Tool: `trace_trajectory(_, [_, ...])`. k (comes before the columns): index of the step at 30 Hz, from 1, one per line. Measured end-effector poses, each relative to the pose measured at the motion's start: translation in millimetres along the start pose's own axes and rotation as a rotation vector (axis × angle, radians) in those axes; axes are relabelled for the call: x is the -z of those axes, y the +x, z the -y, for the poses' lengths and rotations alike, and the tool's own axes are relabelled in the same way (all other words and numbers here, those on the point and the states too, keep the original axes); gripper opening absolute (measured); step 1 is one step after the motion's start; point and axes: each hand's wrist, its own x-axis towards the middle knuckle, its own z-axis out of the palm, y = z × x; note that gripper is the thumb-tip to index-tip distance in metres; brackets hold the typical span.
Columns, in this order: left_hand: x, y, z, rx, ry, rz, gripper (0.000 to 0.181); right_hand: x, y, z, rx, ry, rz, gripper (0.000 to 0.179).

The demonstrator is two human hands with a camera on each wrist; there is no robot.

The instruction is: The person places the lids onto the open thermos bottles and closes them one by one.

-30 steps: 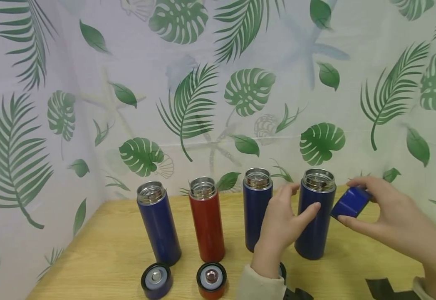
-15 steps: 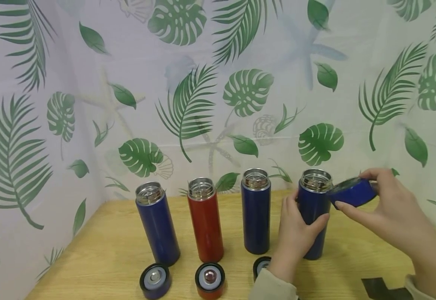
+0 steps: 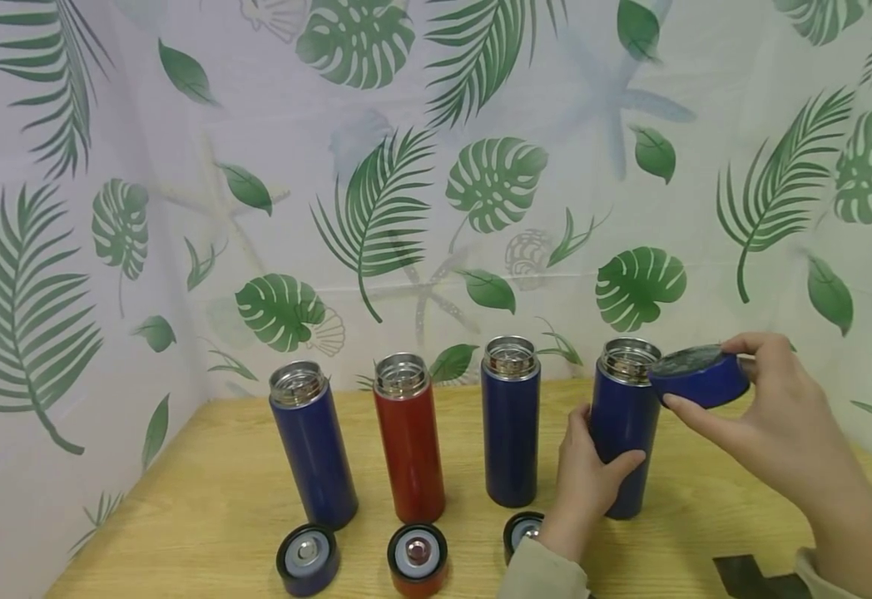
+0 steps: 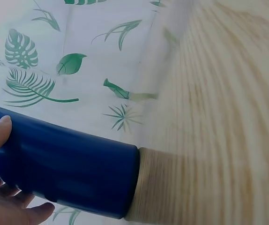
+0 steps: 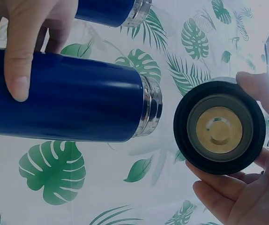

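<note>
My left hand (image 3: pixel 584 484) grips the body of the rightmost blue thermos bottle (image 3: pixel 623 416), thumb in front and fingers around the far side. The bottle stands upright, its steel neck (image 3: pixel 630 360) uncovered. My right hand (image 3: pixel 784 416) pinches a blue lid (image 3: pixel 701 388) between thumb and fingers, just right of the bottle's mouth. In the right wrist view, the lid's black rim and round metal centre (image 5: pixel 219 130) face the camera, apart from the bottle's neck. The left wrist view shows the bottle's base (image 4: pixel 130 183) on the wooden table.
Left of it stand an uncapped blue bottle (image 3: pixel 511 433), a red bottle (image 3: pixel 410 449) and another blue bottle (image 3: pixel 314 457). In front lie a blue lid (image 3: pixel 309 559), a red lid (image 3: pixel 418 559) and a partly hidden lid (image 3: pixel 520 531). Black tape (image 3: pixel 754 578) marks the table (image 3: pixel 204 499).
My left hand has moved right and down and now wraps the rightmost bottle. The lid in my right hand has turned from steeply tilted to nearly level and moved closer to the bottle's neck.
</note>
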Motion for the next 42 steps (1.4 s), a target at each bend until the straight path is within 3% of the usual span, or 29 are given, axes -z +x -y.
trace_trajectory(5, [1.1,1.9,3.6,-0.017,0.047,0.01,0.066,-1,-1.1,3,0.005,0.02,-0.03,0.077])
trace_trajectory(11, [9.3,3.3,2.8,-0.07,0.165,0.016,0.067,-1,-0.6,5,-0.027,0.045,-0.062,0.076])
trace_trajectory(14, [15.6,3.7,0.4,-0.062,0.175,0.045,0.064,-1,-0.3,6,-0.033,0.06,-0.08,0.076])
trace_trajectory(21, [37.3,5.4,-5.4,0.008,0.163,0.227,0.061,-4,-1.0,10,0.004,0.088,-0.127,0.072])
trace_trajectory(28, [54.7,6.6,-7.4,-0.041,0.256,0.415,0.063,-6,-1.7,10,0.007,0.136,-0.147,0.074])
trace_trajectory(35, [69.1,5.6,-13.2,-0.069,0.261,0.6,0.067,-9,-1.9,11,0.058,0.188,-0.176,0.065])
trace_trajectory(42, [75.8,4.0,-20.7,-0.086,0.276,0.697,0.07,-10,-2.2,13,0.075,0.237,-0.143,0.059])
